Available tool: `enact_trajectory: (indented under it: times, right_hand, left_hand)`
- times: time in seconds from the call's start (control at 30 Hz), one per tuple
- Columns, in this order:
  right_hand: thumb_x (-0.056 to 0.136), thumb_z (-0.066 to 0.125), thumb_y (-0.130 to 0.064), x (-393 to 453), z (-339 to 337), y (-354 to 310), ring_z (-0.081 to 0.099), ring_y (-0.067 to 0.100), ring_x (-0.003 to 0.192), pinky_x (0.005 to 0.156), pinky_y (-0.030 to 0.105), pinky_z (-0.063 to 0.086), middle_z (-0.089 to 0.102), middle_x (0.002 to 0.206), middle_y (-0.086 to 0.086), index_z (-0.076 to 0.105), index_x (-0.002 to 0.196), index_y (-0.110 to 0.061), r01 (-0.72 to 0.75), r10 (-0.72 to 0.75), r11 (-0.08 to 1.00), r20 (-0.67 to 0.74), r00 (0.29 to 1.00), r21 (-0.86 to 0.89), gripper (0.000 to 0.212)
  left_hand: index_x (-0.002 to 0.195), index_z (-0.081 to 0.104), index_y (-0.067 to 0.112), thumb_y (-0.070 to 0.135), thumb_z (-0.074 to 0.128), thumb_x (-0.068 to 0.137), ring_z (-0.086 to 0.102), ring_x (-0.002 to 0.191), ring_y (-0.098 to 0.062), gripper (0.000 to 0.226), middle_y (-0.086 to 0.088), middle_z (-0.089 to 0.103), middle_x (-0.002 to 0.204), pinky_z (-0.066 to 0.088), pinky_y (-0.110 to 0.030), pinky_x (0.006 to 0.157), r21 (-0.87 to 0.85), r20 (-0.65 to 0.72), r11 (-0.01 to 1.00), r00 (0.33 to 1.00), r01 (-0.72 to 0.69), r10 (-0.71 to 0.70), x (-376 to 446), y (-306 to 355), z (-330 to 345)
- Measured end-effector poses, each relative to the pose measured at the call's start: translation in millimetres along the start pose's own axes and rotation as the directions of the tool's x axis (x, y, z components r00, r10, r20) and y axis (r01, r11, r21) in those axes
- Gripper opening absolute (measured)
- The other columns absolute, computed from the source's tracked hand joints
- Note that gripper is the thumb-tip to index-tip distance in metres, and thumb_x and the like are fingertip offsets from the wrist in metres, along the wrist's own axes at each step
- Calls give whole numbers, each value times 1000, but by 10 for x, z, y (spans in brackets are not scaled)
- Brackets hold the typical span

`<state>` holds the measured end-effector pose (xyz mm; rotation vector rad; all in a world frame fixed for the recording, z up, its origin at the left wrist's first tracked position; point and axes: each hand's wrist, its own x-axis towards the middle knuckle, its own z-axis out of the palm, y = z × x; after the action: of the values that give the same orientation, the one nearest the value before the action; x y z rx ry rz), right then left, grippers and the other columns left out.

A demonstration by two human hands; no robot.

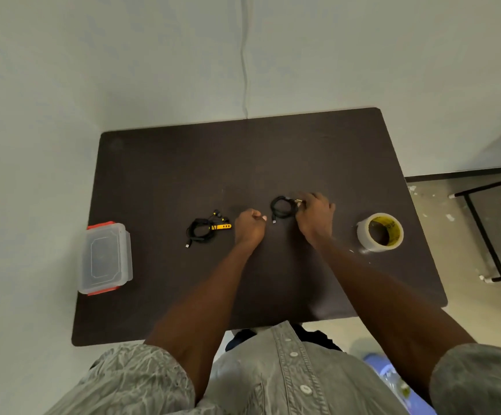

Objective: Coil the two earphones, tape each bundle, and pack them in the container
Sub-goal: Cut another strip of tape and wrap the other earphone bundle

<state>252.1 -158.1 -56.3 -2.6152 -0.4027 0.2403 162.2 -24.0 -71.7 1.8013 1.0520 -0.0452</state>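
Note:
On the dark table [183,163] a black earphone bundle [283,207] lies coiled in a ring, its plug end trailing toward me. My right hand [315,215] grips the ring's right side. My left hand [250,227] is a closed fist just left of the ring, thumb tip near the plug; whether it pinches anything I cannot tell. A second earphone [205,228], black with a yellow part, lies coiled further left, untouched. A roll of clear tape [380,232] stands at the right. The clear container [105,257] with red clips sits lidded at the left edge.
The table stands against a pale wall with a thin cable [244,70] running down it. A black metal frame [489,232] stands on the floor to the right. My grey shirt fills the bottom of the view.

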Motion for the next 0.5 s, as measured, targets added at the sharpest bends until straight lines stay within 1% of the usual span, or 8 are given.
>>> enact_trajectory:
  times: [0.07, 0.13, 0.17, 0.23, 0.3, 0.37, 0.43, 0.5]
  right_hand:
    - [88, 50, -8, -116, -108, 118, 54, 28, 103, 88, 35, 36, 62, 109, 8, 69, 108, -10, 87, -86, 996, -34, 996, 27, 27]
    - [91, 51, -6, -208, -220, 218, 57, 27, 96, 81, 34, 43, 64, 104, 8, 70, 109, -9, 133, -131, 988, -33, 991, 74, 26]
    - [92, 51, -9, -247, -290, 277, 59, 28, 92, 78, 36, 46, 66, 100, 9, 69, 107, -9, 140, -139, 987, -21, 990, 82, 23]
    - [97, 51, -20, -294, -403, 424, 63, 32, 88, 73, 39, 50, 70, 96, 12, 69, 105, -10, 142, -142, 988, -7, 990, 57, 22]
    - [100, 49, -29, -298, -524, 575, 64, 33, 85, 67, 35, 46, 71, 94, 12, 67, 105, -11, 154, -154, 988, -21, 988, 22, 26]
    - [100, 50, -26, -293, -710, 760, 63, 31, 84, 65, 29, 38, 70, 94, 11, 65, 102, -9, 143, -141, 989, -52, 989, 32, 23]
    - [98, 53, -24, -266, -922, 1006, 60, 26, 82, 67, 27, 34, 68, 94, 9, 64, 98, -10, 89, -83, 994, -88, 993, 58, 18]
    - [97, 55, -29, -231, -1111, 1270, 58, 25, 81, 69, 28, 36, 66, 91, 8, 61, 94, -10, 10, 2, 995, -126, 992, 99, 19]
  left_hand:
    - [97, 70, 5, 17, 63, 87, 64, 99, -30, 17, -15, 71, 102, 49, -33, 84, 27, -1, 1000, 1000, -14, 14, -104, 2, -1]
    - [89, 70, 12, 20, 61, 86, 66, 94, -30, 12, -13, 72, 96, 53, -35, 82, 32, 10, 999, 1000, -18, 18, -195, -2, 38]
    - [82, 67, 16, 23, 60, 85, 68, 90, -31, 10, -12, 72, 91, 55, -37, 80, 23, 11, 1000, 1000, -10, 10, -237, -20, 95]
    - [70, 59, 19, 27, 58, 81, 70, 80, -31, 13, -11, 72, 81, 58, -42, 73, -13, 14, 1000, 1000, 7, -7, -324, -60, 222]
    - [66, 55, 19, 23, 57, 84, 69, 66, -28, 18, -10, 70, 72, 59, -41, 66, -48, 21, 999, 1000, 19, -18, -480, 4, 335]
    - [65, 55, 18, 17, 56, 88, 62, 53, -22, 23, -8, 67, 65, 56, -35, 58, -73, 23, 997, 1000, 15, -13, -674, 136, 503]
    - [67, 55, 19, 14, 56, 89, 57, 47, -18, 23, -7, 64, 63, 50, -28, 50, -111, 32, 993, 999, 35, -32, -825, 269, 738]
    - [68, 55, 18, 13, 57, 90, 55, 45, -15, 22, -6, 62, 62, 43, -23, 43, -154, 58, 986, 997, 56, -48, -948, 400, 987]
